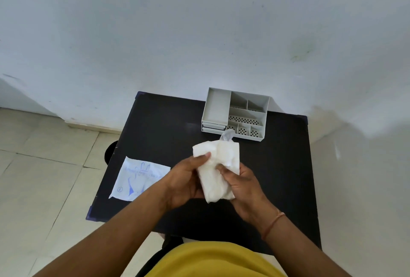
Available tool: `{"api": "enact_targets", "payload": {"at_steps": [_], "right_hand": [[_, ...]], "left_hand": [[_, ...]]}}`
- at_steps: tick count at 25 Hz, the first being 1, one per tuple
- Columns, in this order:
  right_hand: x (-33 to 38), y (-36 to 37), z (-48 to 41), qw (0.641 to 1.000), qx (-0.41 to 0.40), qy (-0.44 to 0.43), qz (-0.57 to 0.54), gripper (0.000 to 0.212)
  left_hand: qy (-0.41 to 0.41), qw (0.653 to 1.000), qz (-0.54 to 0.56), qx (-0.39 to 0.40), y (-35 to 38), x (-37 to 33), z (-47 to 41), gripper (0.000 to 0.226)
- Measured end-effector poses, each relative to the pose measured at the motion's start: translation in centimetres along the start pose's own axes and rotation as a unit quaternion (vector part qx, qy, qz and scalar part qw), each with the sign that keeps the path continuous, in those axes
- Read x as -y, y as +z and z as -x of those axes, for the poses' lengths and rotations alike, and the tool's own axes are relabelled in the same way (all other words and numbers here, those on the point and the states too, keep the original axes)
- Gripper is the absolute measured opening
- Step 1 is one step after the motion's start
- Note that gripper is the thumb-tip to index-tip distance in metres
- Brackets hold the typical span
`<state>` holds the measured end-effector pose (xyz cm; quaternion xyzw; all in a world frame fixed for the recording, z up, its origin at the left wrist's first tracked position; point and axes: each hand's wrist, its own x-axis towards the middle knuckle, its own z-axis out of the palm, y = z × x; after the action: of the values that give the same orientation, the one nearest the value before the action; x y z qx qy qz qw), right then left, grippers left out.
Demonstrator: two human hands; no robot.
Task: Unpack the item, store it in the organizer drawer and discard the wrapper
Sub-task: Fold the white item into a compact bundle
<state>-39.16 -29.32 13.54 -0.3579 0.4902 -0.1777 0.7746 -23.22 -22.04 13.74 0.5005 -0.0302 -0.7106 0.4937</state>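
Both hands hold a folded white paper packet above the middle of the black table. My left hand grips its left side with the thumb on top. My right hand grips its right side. A translucent glove tip sticks out of the packet's far end. An opened white wrapper with blue print lies flat at the table's left edge. The grey organizer with several compartments stands at the back of the table, its drawers at the lower left front.
The table stands against a white wall. Tiled floor lies to the left. A dark round object shows under the table's left edge. My yellow garment fills the bottom of the view.
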Motion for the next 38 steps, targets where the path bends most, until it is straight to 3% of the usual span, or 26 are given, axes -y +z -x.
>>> {"api": "enact_targets", "payload": {"at_steps": [3, 5, 9, 11, 13, 17, 20, 23, 26, 29, 33, 35, 38], "right_hand": [[1.0, 1.8, 0.1, 0.999, -0.01, -0.011, 0.039, 0.025], [2.1, 1.8, -0.4, 0.998, -0.033, -0.018, 0.054, 0.036], [3.6, 1.9, -1.8, 0.994, -0.013, 0.024, -0.102, 0.057], [3.4, 3.1, -2.4, 0.994, -0.003, 0.029, -0.108, 0.063], [3.2, 4.7, -2.5, 0.998, -0.004, 0.027, -0.055, 0.056], [1.6, 7.4, -2.1, 0.998, -0.023, -0.042, 0.042, 0.023], [0.6, 7.7, -1.6, 0.991, -0.057, -0.081, -0.092, 0.034], [-0.5, 7.0, -1.5, 0.964, -0.05, -0.025, -0.26, 0.051], [-2.0, 7.5, -0.9, 0.947, 0.027, 0.053, -0.315, 0.069], [-2.5, 7.8, -1.0, 0.937, 0.049, 0.071, -0.338, 0.079], [-1.9, 7.4, -1.7, 0.987, -0.036, 0.047, -0.151, 0.046], [-1.9, 6.9, -2.0, 0.993, -0.071, 0.031, -0.084, 0.033], [-1.7, 6.2, -2.6, 0.995, -0.08, 0.01, -0.054, 0.029]], "left_hand": [[-0.009, 0.999, -0.045, -0.03, -1.2, -1.3, 0.1, 0.041], [-0.009, 0.999, -0.045, -0.028, -2.3, -2.2, 0.2, 0.038], [-0.018, 0.997, -0.07, 0.018, -5.2, -4.4, 0.6, 0.043], [-0.022, 0.995, -0.093, 0.031, -6.2, -5.5, 0.9, 0.039], [-0.018, 0.993, -0.112, 0.036, -7.2, -6.3, 1.0, 0.036], [-0.016, 0.99, -0.131, 0.046, -9.1, -7.3, 0.9, 0.035], [-0.019, 0.99, -0.123, 0.064, -10.0, -7.8, 0.6, 0.037], [-0.025, 0.988, -0.116, 0.099, -10.9, -7.6, -0.4, 0.049], [-0.041, 0.982, -0.127, 0.133, -10.4, -7.0, -1.2, 0.048], [-0.035, 0.97, -0.207, 0.122, -9.2, -6.5, -1.4, 0.034], [-0.025, 0.962, -0.259, 0.08, -8.2, -6.0, -1.8, 0.029], [-0.026, 0.962, -0.259, 0.079, -7.7, -6.0, -1.9, 0.032], [-0.022, 0.959, -0.26, 0.108, -7.4, -6.3, -2.1, 0.055]]}}
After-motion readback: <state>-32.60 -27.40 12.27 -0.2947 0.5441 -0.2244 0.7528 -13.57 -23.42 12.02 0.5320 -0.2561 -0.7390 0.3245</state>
